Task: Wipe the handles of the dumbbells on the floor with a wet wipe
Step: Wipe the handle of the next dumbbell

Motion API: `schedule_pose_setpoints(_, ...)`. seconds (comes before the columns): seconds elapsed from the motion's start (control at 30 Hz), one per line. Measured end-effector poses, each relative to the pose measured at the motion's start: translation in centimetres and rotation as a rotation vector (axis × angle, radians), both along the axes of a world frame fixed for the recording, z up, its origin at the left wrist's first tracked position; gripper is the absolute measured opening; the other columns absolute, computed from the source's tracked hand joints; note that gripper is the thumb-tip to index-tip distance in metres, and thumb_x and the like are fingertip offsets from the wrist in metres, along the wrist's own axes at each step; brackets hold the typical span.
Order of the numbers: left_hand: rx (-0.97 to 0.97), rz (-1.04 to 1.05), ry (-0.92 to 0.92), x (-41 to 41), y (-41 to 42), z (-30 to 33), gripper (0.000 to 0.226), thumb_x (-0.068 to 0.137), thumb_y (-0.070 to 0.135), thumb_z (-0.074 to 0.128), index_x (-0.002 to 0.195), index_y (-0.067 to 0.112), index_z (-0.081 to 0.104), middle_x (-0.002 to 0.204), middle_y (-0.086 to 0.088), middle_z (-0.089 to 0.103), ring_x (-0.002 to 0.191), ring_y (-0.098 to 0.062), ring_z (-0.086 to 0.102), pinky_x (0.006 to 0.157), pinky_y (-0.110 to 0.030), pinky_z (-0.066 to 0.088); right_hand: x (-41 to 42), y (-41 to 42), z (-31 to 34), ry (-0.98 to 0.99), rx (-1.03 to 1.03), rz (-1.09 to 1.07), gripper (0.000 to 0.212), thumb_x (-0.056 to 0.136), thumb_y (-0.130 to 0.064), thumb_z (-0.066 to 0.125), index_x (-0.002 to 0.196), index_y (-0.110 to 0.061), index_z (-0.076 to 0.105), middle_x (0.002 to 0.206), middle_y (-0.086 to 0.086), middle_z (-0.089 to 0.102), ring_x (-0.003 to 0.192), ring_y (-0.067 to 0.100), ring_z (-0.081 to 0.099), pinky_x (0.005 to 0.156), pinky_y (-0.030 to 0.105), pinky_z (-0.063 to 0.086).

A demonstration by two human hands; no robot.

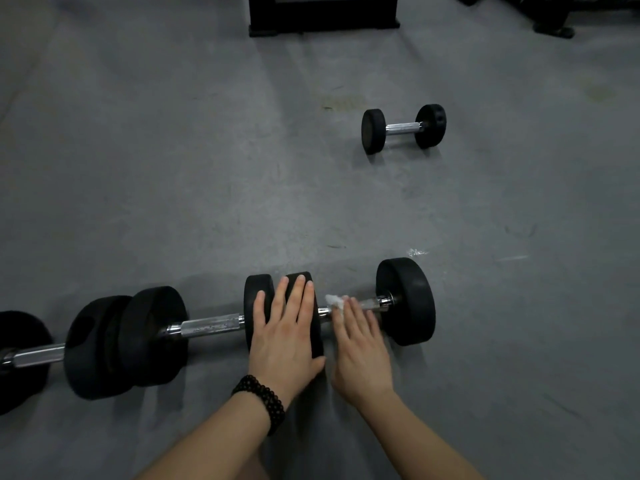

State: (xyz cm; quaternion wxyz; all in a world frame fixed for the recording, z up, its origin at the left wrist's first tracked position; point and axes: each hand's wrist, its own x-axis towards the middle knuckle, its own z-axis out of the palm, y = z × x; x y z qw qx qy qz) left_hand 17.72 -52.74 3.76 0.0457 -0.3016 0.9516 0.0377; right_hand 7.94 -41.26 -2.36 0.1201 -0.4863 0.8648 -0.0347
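Note:
Three black dumbbells with chrome handles lie end to end on the grey floor near me. On the right one, my right hand presses a white wet wipe onto the handle, fingers straight over it. My left hand, a dark bead bracelet on its wrist, rests flat on that dumbbell's left weight and the touching weight of the middle dumbbell. The left dumbbell is partly cut off by the frame edge. A smaller dumbbell lies apart, farther off to the right.
A black rack base stands at the far middle of the floor, and dark equipment feet show at the far right. A small white scrap lies on the floor just beyond the right dumbbell.

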Motion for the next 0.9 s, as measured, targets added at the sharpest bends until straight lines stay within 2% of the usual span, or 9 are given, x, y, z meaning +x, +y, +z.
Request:
schedule_pose_setpoints(0.1, -0.003, -0.008, -0.032, -0.1, -0.1, 0.1, 0.127, 0.067, 0.066, 0.07, 0.157, 0.013, -0.002, 0.166, -0.004, -0.002, 0.152, -0.024, -0.007, 0.119, -0.054, -0.006, 0.2, -0.2, -0.1, 0.036, 0.008, 0.091, 0.096, 0.072, -0.035, 0.067, 0.152, -0.005, 0.023, 0.16, 0.015, 0.02, 0.15, 0.028, 0.015, 0.118, 0.043, 0.007)
schedule_pose_setpoints(0.17, -0.008, -0.014, -0.043, -0.1, -0.4, 0.0, 0.133, 0.066, 0.067, 0.072, 0.156, 0.014, -0.009, 0.165, -0.003, -0.007, 0.151, -0.023, -0.012, 0.118, -0.053, -0.011, -0.9, 0.8, -0.2, 0.078, -0.001, -0.021, 0.089, 0.072, -0.027, 0.065, 0.151, -0.004, 0.03, 0.16, 0.016, 0.022, 0.149, 0.029, 0.017, 0.118, 0.043, 0.009)
schedule_pose_setpoints(0.23, -0.005, -0.016, -0.047, -0.2, -0.5, 0.1, 0.135, 0.064, 0.066, 0.075, 0.156, 0.014, -0.008, 0.165, -0.003, -0.005, 0.151, -0.023, -0.011, 0.118, -0.053, -0.011, -1.6, 1.5, -0.2, 0.088, -0.006, -0.131, 0.089, 0.068, -0.02, 0.064, 0.15, -0.002, 0.033, 0.159, 0.018, 0.025, 0.149, 0.03, 0.018, 0.118, 0.043, 0.011)
schedule_pose_setpoints(0.3, 0.01, -0.013, -0.042, -0.3, -0.6, 0.1, 0.135, 0.063, 0.064, 0.076, 0.156, 0.014, -0.008, 0.165, -0.003, -0.004, 0.151, -0.023, -0.01, 0.119, -0.053, -0.01, -1.2, 0.9, -0.1, 0.057, -0.025, -0.15, 0.093, 0.067, -0.024, 0.064, 0.151, -0.002, 0.03, 0.159, 0.019, 0.023, 0.15, 0.03, 0.015, 0.119, 0.043, 0.008)
schedule_pose_setpoints(0.47, 0.019, -0.01, -0.016, -0.4, -0.8, 0.0, 0.129, 0.067, 0.058, 0.075, 0.157, 0.015, -0.007, 0.165, -0.003, -0.005, 0.151, -0.021, -0.009, 0.119, -0.052, -0.009, 0.4, -0.6, -0.4, 0.057, -0.041, 0.099, 0.096, 0.071, -0.036, 0.065, 0.152, -0.004, 0.024, 0.16, 0.016, 0.025, 0.15, 0.027, 0.014, 0.118, 0.044, 0.009)
schedule_pose_setpoints(0.57, 0.027, -0.02, -0.024, -0.4, -0.9, 0.0, 0.133, 0.064, 0.062, 0.076, 0.157, 0.014, -0.007, 0.165, -0.003, -0.003, 0.152, -0.021, -0.008, 0.119, -0.053, -0.009, -1.4, 0.8, -0.5, 0.112, -0.034, -0.119, 0.092, 0.066, -0.024, 0.064, 0.149, -0.002, 0.033, 0.157, 0.02, 0.03, 0.148, 0.03, 0.022, 0.118, 0.045, 0.012)
schedule_pose_setpoints(0.63, 0.031, -0.022, -0.027, -0.4, -0.9, -0.1, 0.133, 0.065, 0.062, 0.075, 0.156, 0.014, -0.009, 0.165, -0.003, -0.006, 0.151, -0.021, -0.01, 0.119, -0.053, -0.01, -1.5, 1.0, -0.5, 0.087, -0.041, -0.225, 0.094, 0.066, -0.023, 0.062, 0.151, -0.002, 0.03, 0.159, 0.019, 0.024, 0.15, 0.03, 0.017, 0.12, 0.044, 0.01)
schedule_pose_setpoints(0.8, 0.012, -0.018, -0.015, -0.3, -1.1, -0.1, 0.127, 0.067, 0.059, 0.073, 0.157, 0.014, -0.003, 0.165, -0.003, -0.002, 0.152, -0.021, -0.005, 0.12, -0.053, -0.006, 1.1, -1.4, -0.5, -0.035, -0.095, 0.041, 0.1, 0.071, -0.032, 0.064, 0.155, -0.007, 0.016, 0.163, 0.012, 0.01, 0.151, 0.025, 0.002, 0.121, 0.046, 0.016)
schedule_pose_setpoints(0.9, 0.022, -0.03, -0.018, -0.3, -1.3, 0.1, 0.132, 0.064, 0.064, 0.075, 0.157, 0.015, -0.006, 0.165, -0.002, -0.003, 0.152, -0.021, -0.006, 0.119, -0.053, -0.008, -1.2, 0.3, -0.6, 0.06, -0.065, -0.072, 0.088, 0.072, -0.02, 0.056, 0.153, -0.005, 0.025, 0.16, 0.017, 0.021, 0.151, 0.027, 0.011, 0.122, 0.044, 0.014)
